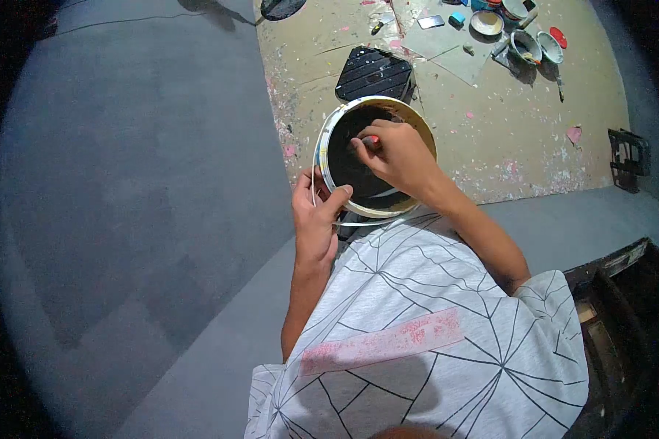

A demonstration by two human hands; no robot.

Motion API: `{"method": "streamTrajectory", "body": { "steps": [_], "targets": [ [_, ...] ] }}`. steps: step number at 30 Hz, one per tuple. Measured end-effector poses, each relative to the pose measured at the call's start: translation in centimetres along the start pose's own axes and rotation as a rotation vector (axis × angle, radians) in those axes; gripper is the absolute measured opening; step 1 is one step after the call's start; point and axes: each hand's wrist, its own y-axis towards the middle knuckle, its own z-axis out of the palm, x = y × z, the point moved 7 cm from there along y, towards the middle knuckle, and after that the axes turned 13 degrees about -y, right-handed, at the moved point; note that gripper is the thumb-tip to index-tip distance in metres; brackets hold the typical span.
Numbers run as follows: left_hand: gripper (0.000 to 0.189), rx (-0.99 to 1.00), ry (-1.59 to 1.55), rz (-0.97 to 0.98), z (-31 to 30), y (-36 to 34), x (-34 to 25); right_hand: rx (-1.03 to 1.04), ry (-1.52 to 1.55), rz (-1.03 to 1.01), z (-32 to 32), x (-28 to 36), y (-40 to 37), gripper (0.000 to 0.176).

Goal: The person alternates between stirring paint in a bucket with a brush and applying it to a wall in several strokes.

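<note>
A white paint bucket (325, 155) with a stained rim stands close in front of my body, its mouth facing up at me. Its inside is dark, nearly black. The fingers of my left hand (318, 212) wrap the bucket's left side, with the thumb over the near rim. Over the mouth of the bucket, my right hand (401, 157) is closed around a red-tipped handle (374, 141). The lower part of that tool is hidden by the hand and the dark inside, so its kind does not show. A thin bucket handle (359, 224) hangs along the near side.
A black plastic step stool (374, 74) stands just beyond the bucket on the paint-spattered board (490, 154). Several paint tubs, including a grey-smeared one (526, 47), sit at the back right near a phone (430, 22). Another black folded stool (628, 161) is at far right.
</note>
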Motion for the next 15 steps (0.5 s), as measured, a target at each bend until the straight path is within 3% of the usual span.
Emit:
{"method": "streamTrajectory", "body": {
  "steps": [6, 15],
  "targets": [
    [0.040, 0.026, -0.003, 0.000, 1.2, 0.3, 0.0, -0.031, -0.159, -0.065, 1.3, -0.8, 0.1, 0.019],
    [0.040, 0.024, 0.028, 0.006, 1.1, 0.6, 0.3, -0.014, -0.110, -0.023, 1.1, -1.5, -0.1, 0.018]
  ]
}}
